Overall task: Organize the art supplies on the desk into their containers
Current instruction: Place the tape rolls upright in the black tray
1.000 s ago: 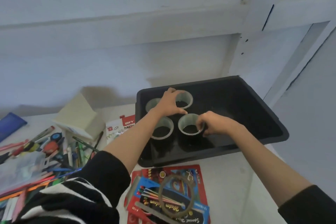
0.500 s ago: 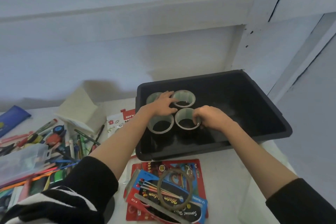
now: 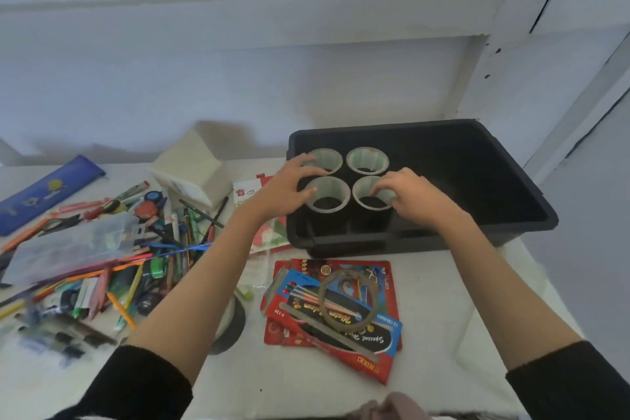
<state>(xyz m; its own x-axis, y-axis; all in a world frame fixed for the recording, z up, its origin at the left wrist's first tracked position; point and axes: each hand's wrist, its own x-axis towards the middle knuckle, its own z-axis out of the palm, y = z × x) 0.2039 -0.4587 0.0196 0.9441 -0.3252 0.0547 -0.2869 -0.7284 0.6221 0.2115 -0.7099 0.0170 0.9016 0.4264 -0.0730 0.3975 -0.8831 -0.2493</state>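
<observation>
Black plastic formed the bin point(image 3: 477, 160) at the far right of the surface point(image 3: 443, 300), and four pale green cups stood upright in its left half, packed two by two. Our left grip point(image 3: 289, 189) lay spread, fingers relaxed, touching the far-left cup point(image 3: 329, 160) and the near-left cup point(image 3: 329, 186) from outside. Our right grip point(image 3: 412, 196) curled over the rim of the near-right cup point(image 3: 362, 193), pinching it as far as we could tell. The far-right cup point(image 3: 367, 158) stood untouched.

We judged the cups wanted nudging snug against each other and kept upright, so that none would tip once loaded. Each cup showed only a dark bottom, with nothing in it. The pens and pencils point(image 3: 143, 269) lay heaped on the surface to the left, under a clear case point(image 3: 71, 245) whose contents were too blurred to name.
</observation>
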